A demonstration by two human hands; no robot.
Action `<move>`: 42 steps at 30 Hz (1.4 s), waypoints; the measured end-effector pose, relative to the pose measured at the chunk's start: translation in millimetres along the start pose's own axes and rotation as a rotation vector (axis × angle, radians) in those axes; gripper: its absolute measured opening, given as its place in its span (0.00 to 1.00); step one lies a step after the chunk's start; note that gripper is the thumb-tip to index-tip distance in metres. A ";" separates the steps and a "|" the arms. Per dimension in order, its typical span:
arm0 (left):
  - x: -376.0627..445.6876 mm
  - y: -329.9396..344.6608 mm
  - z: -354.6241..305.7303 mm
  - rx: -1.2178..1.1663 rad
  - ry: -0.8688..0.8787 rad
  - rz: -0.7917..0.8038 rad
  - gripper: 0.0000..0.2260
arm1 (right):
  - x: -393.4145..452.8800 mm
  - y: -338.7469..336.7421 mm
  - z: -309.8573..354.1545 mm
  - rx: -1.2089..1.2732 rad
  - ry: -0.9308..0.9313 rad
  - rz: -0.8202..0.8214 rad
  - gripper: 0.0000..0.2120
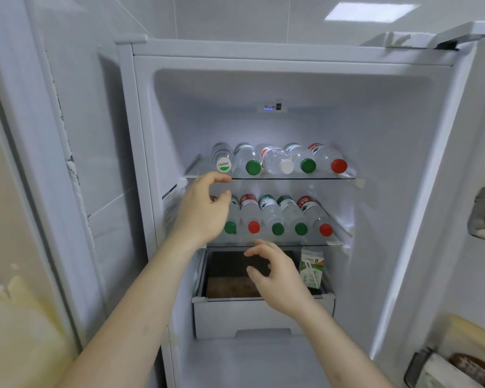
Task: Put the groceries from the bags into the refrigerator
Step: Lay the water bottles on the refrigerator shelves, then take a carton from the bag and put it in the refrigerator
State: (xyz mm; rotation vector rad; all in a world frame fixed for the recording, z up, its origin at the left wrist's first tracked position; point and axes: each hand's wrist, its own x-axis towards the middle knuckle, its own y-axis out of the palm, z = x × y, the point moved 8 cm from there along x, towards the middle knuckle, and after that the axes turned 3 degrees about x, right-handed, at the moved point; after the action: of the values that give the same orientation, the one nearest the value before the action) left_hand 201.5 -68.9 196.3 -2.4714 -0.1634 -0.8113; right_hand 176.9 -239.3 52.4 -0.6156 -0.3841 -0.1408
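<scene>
Head view: an open refrigerator (398, 191). The left hand (200, 211) and right hand (277, 278) are both open and empty. Water bottles (277, 217) lie just beyond the left fingers; a milk carton (311, 268) stands beside the right. Stocking seems between items; fetching more groceries likely follows.

Open refrigerator (263, 88), frame centre: water bottles (277, 161) lying on both glass shelves, caps outward; milk carton (311, 268) upright in drawer.

Bottle rows (280, 161) across both shelves; open drawer (263, 303) mostly free
</scene>
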 end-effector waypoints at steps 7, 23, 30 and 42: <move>-66.6 -16.1 12.2 -0.053 -0.037 0.011 0.11 | -60.0 -15.8 17.5 -0.092 0.034 0.211 0.17; -287.4 -51.8 25.4 0.363 -0.253 0.104 0.14 | -173.7 17.1 28.7 -0.218 -0.035 0.827 0.30; -419.3 -66.7 1.3 0.499 -0.531 0.087 0.15 | -237.5 30.0 32.4 -0.176 -0.165 1.011 0.31; -680.4 -137.3 -67.6 0.725 -1.058 0.001 0.25 | -386.5 94.6 121.0 -0.110 -0.481 1.422 0.35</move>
State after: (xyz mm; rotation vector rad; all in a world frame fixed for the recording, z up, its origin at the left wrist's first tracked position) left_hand -423.2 45.9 -91.6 -1.9214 -0.6804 0.5615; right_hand -193.2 -85.7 -59.0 -0.9070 -0.3226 1.3716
